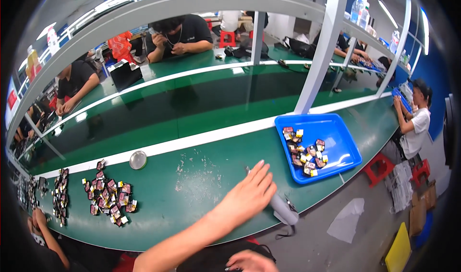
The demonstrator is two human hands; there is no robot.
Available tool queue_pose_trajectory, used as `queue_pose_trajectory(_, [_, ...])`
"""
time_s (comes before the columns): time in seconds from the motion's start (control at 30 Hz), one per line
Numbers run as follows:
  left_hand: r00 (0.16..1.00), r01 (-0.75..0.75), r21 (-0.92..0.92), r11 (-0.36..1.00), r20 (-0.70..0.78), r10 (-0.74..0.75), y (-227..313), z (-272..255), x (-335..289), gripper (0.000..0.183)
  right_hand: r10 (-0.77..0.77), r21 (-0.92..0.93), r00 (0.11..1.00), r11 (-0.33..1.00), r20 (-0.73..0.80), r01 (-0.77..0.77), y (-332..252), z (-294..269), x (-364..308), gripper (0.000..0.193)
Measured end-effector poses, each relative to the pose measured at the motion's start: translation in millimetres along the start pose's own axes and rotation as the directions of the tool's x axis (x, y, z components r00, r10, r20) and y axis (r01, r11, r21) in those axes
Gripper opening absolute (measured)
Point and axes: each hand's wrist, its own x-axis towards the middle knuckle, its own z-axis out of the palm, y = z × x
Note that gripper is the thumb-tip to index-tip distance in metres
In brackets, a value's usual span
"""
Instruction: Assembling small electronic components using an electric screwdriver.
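My left hand [252, 189] reaches across the green bench with its fingers stretched out. It lies over a grey cylindrical tool, which looks like an electric screwdriver [284, 210]; the hand hides its middle, and I cannot tell how firmly they touch. Low in the picture, near my body, my right hand [252, 262] is partly cut off by the edge. Its fingers are curled, with a small shiny bit by the fingertips that is too small to name. Many tiny metallic pieces [199, 173] lie scattered on the bench left of my left hand.
A blue tray [353, 149] right of my left hand holds several small black units with printed labels. More such units [108, 195] are heaped at the left, near a round metal tin [138, 160]. A grey upright post [321, 51] rises behind the tray. Other people sit around the benches.
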Motion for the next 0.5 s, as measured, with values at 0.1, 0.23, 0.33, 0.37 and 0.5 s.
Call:
queue_pose_trajectory(0.1, [0.997, -0.057, 0.034, 0.998, 0.047, 0.056, -32.1, 30.6, 8.2, 0.028, 0.112, -0.066, 0.983, 0.992, 0.145, -0.104, 9.9, 8.7, -7.6, 0.028])
queue_pose_trajectory(0.23, [0.993, 0.028, 0.041, 0.999, 0.117, -0.032, -58.4, 50.8, 8.4, 0.025, 0.148, -0.083, 0.968, 0.988, 0.201, -0.134, -4.7, 6.3, -6.2, 0.02])
queue_pose_trajectory(0.33, [0.999, -0.004, 0.085, 0.996, 0.044, 0.001, -58.8, 44.3, 11.9, 0.037, 0.252, -0.239, 0.909, 0.955, 0.332, -0.178, -14.2, -29.0, -4.1, 0.032])
queue_pose_trajectory(0.37, [1.0, 0.018, 0.124, 0.992, 0.015, -0.02, -56.5, 31.7, 6.6, 0.043, 0.217, -0.208, 0.918, 0.966, 0.332, -0.153, -18.3, -29.4, -2.5, 0.025])
queue_pose_trajectory(0.5, [0.958, 0.283, -0.083, 0.955, -0.032, -0.287, -24.1, -44.7, -34.4, 0.059, 0.196, -0.577, 0.94, 0.817, 0.279, 0.001, -47.9, -59.6, 22.5, 0.013])
